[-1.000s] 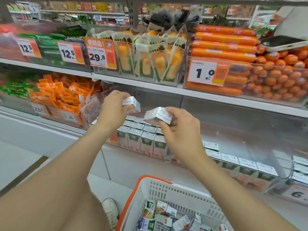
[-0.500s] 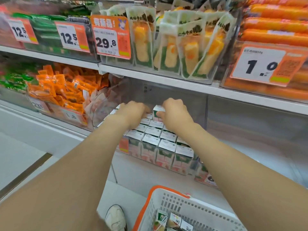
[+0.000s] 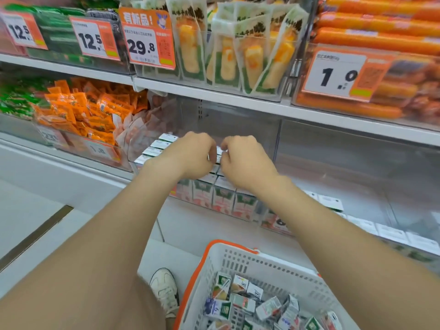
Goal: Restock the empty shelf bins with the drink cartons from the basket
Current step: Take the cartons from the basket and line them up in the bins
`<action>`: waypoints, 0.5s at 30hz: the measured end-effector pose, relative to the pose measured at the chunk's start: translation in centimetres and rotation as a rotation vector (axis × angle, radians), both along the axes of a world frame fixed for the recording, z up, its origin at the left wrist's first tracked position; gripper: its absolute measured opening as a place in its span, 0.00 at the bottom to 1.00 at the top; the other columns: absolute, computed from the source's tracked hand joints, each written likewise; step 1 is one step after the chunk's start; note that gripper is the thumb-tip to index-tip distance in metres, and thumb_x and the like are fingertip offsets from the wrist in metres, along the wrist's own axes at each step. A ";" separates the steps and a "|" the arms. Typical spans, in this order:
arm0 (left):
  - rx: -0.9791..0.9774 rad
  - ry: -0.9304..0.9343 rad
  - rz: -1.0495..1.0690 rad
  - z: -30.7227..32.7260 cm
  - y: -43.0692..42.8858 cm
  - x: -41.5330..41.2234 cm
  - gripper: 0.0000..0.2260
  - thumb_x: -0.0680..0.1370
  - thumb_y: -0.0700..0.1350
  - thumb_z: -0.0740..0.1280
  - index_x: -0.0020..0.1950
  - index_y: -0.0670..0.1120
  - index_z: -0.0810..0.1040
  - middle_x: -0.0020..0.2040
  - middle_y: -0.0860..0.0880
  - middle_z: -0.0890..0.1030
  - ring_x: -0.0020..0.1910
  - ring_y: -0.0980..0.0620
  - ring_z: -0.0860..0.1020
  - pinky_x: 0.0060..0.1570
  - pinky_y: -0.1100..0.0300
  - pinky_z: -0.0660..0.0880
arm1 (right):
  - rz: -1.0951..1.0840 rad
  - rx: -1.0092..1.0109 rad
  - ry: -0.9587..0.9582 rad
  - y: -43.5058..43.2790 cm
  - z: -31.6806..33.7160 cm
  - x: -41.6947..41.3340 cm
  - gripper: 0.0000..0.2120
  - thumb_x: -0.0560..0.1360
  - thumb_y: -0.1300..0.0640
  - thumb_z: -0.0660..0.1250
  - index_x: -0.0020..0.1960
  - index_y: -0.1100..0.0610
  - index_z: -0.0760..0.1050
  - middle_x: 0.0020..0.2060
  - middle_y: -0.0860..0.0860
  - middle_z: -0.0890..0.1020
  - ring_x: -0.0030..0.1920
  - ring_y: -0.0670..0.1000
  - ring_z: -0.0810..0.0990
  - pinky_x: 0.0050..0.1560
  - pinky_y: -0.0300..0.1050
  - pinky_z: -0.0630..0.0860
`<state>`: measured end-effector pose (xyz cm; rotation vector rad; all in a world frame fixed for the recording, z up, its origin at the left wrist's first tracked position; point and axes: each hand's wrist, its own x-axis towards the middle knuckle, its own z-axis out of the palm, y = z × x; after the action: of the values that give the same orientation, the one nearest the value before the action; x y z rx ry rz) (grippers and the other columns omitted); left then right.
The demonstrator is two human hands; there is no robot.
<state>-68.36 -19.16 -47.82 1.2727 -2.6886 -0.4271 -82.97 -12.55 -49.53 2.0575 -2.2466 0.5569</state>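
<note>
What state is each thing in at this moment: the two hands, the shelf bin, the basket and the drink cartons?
Left hand, fingers curled over the bin's cartons; grip hidden.
Right hand, curled beside it; grip hidden.
Shelf bin, partly stocked.
Shelf cartons, upright in rows.
Basket, part full.
Basket cartons, lying jumbled.

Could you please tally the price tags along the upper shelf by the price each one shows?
12.5 tags: 2
29.8 tag: 1
1.0 tag: 1
Total: 4
</note>
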 end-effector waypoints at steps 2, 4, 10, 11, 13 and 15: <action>0.044 0.053 0.000 0.9 3.1 0.1 0.06 0.70 0.43 0.65 0.37 0.52 0.80 0.38 0.51 0.82 0.41 0.48 0.81 0.44 0.54 0.80 | 0.028 -0.184 0.033 4.6 0.0 0.5 0.10 0.80 0.52 0.60 0.46 0.56 0.77 0.40 0.55 0.83 0.40 0.63 0.79 0.37 0.53 0.77; 0.129 -0.026 -0.067 1.5 6.7 0.4 0.05 0.72 0.42 0.68 0.36 0.47 0.79 0.30 0.53 0.79 0.33 0.50 0.76 0.34 0.59 0.73 | 0.061 -0.293 0.009 9.6 -0.4 0.6 0.15 0.79 0.47 0.60 0.37 0.53 0.71 0.31 0.53 0.80 0.32 0.61 0.76 0.30 0.50 0.73; 0.409 -0.615 -0.335 -4.6 13.8 -2.3 0.10 0.77 0.38 0.63 0.51 0.46 0.83 0.44 0.45 0.84 0.36 0.50 0.77 0.34 0.59 0.72 | 0.139 0.202 0.016 19.1 -8.4 -1.9 0.19 0.81 0.46 0.57 0.36 0.54 0.73 0.29 0.52 0.78 0.32 0.57 0.77 0.30 0.47 0.72; 0.391 -0.662 -0.344 -6.6 14.4 -3.2 0.12 0.78 0.38 0.62 0.54 0.46 0.82 0.49 0.43 0.83 0.40 0.47 0.76 0.36 0.57 0.71 | 0.136 0.323 0.026 19.9 -10.4 -2.8 0.18 0.82 0.47 0.57 0.39 0.54 0.76 0.33 0.53 0.80 0.34 0.57 0.78 0.31 0.47 0.72; 0.385 -0.696 -0.360 -10.5 15.3 -4.9 0.11 0.79 0.38 0.61 0.55 0.48 0.80 0.53 0.43 0.79 0.43 0.46 0.73 0.36 0.57 0.69 | 0.133 0.498 -0.022 21.3 -14.3 -4.5 0.16 0.83 0.49 0.58 0.45 0.55 0.79 0.38 0.55 0.83 0.38 0.58 0.79 0.34 0.47 0.74; 0.411 -0.680 -0.389 -13.9 15.4 -5.9 0.08 0.81 0.39 0.62 0.54 0.52 0.76 0.54 0.47 0.73 0.45 0.46 0.72 0.35 0.57 0.68 | 0.118 0.624 -0.071 22.4 -17.6 -6.0 0.14 0.82 0.53 0.59 0.44 0.56 0.79 0.37 0.57 0.82 0.38 0.59 0.79 0.36 0.51 0.78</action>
<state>-74.22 -3.77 -61.74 1.1217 -3.6003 -0.7339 -88.97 9.88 -67.11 2.4710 -2.5905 -0.1008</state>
